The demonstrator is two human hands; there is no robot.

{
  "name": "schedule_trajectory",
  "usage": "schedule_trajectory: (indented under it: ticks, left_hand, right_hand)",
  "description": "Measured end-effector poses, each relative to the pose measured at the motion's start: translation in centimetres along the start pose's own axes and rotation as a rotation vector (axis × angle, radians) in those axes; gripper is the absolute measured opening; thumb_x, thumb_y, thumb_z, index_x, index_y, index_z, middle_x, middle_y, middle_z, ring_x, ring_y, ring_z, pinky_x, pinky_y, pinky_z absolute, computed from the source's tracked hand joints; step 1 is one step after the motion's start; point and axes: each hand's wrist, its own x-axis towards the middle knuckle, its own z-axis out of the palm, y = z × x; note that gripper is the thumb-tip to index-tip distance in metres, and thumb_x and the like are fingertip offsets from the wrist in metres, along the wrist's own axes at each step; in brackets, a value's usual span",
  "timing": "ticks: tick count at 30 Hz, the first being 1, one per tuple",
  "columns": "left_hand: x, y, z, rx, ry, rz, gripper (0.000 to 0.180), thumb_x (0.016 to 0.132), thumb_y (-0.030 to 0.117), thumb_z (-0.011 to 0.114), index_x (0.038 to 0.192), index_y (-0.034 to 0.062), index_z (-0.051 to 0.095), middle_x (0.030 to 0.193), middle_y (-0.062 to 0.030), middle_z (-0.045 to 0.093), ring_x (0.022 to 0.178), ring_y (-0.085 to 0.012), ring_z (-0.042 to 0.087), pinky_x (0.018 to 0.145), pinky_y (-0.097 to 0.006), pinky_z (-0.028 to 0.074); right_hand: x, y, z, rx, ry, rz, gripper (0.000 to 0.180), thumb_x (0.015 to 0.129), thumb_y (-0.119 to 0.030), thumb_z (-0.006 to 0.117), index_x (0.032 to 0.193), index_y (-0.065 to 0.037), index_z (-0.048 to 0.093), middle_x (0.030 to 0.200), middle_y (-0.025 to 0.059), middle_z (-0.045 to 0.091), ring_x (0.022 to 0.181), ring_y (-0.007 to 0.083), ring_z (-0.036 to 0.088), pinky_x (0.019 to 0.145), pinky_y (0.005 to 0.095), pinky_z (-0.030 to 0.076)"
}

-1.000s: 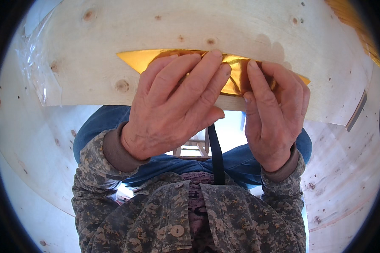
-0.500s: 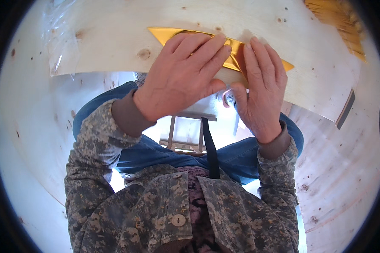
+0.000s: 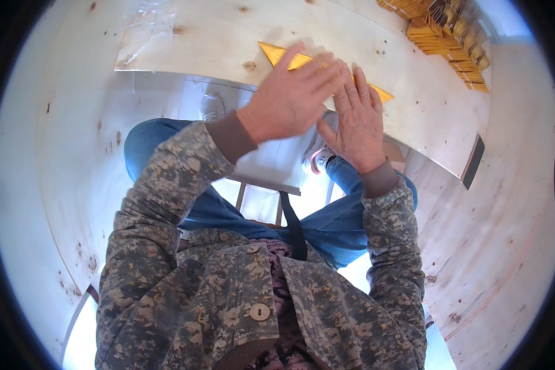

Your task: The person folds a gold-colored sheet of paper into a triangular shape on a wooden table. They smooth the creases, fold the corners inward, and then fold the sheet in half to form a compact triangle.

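A folded sheet of shiny gold paper with pointed ends lies on the pale wooden board, its middle hidden under my hands. My left hand is over its left part, fingers stretched out and slightly blurred, the fingertips reaching to my right hand. Whether the left fingers press on the paper or hover just above it, I cannot tell. On the right part lies my right hand, fingers straight and flat, thumb apart toward the board's near edge. The paper's right tip sticks out beside the right fingers.
Stacked bundles of folded gold paper lie at the board's far right. Clear plastic film covers its far left corner. A dark strip edges the right corner. Below are my knees, shoes and a wooden frame.
The view has shifted, bringing more of the gold bundles into sight. My left hand has moved closer to my right, its fingers now spread and blurred. The paper still lies under both hands.
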Motion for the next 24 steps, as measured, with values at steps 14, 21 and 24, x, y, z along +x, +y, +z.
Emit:
schedule_trajectory:
  ticks: [14, 21, 24]
  left_hand:
    - [-1.4, 7.1, 3.1, -0.198, 0.084, -0.311, 0.094, 0.083, 0.064, 0.064, 0.154, 0.0095, 0.038, 0.159, -0.0236, 0.032, 0.149, -0.0348, 0.031, 0.118, -0.062, 0.015]
    - [-3.6, 5.0, 1.8, -0.053, 0.044, -0.404, 0.097, 0.085, 0.062, 0.064, 0.154, 0.0010, 0.034, 0.160, -0.0179, 0.035, 0.149, -0.0278, 0.033, 0.118, -0.061, 0.015]
    - [-4.9, 3.7, 1.2, -0.040, 0.058, -0.417, 0.095, 0.087, 0.061, 0.063, 0.154, 0.0013, 0.033, 0.160, -0.0170, 0.035, 0.149, -0.0271, 0.033, 0.119, -0.060, 0.015]
  right_hand:
    - [-0.1, 0.4, 1.4, -0.100, 0.036, -0.028, 0.075, 0.085, -0.031, 0.067, 0.151, -0.005, 0.042, 0.161, 0.0093, 0.034, 0.150, 0.0306, 0.027, 0.118, 0.0434, 0.026]
    - [-0.3, 0.1, 0.5, -0.044, 0.025, -0.052, 0.093, 0.072, -0.023, 0.077, 0.153, -0.002, 0.035, 0.161, 0.0135, 0.034, 0.149, 0.0329, 0.030, 0.117, 0.0453, 0.028]
    - [-0.4, 0.0, 0.4, -0.054, 0.018, -0.046, 0.095, 0.072, -0.023, 0.077, 0.154, -0.002, 0.034, 0.161, 0.0140, 0.033, 0.149, 0.0330, 0.029, 0.118, 0.0451, 0.027]
